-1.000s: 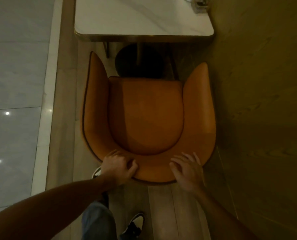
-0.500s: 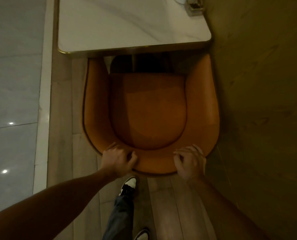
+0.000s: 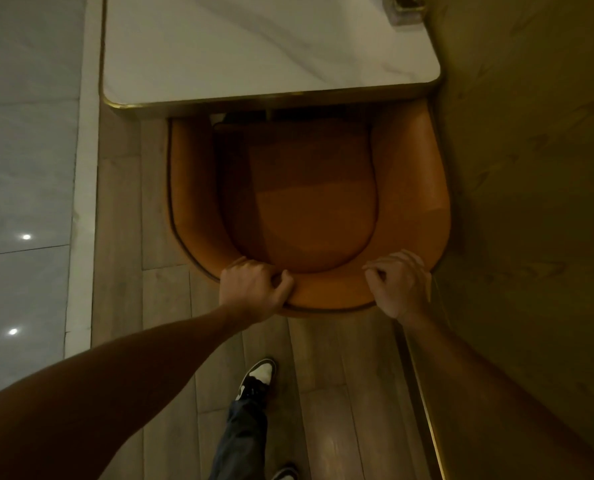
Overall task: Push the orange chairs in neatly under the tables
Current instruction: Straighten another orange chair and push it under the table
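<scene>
Dim dining nook: wood-plank floor [image 3: 171, 306], pale tile strip to my left, dark panelled wall [image 3: 531, 168] tight on my right.

Item 1: desk [image 3: 254, 46], count 1, white marble top with brass edge. A small object sits at its far right corner; I cannot tell what it is.

Item 2: orange chair [image 3: 410, 188], count 1 in view, a tub type. Its arm tips sit under the desk edge; seat and curved back are out in the open, and its right flank is just beside the wall.

Item 3: hands, count 2. My left hand [image 3: 254, 289] is curled closed over the back rim; my right hand [image 3: 401, 285] is closed on the rim likewise.

Step in hand, as I judge it: pushing this chair under, partway done. Next move calls for an even forward shove from both hands, keeping the chair square and off the wall.
</scene>
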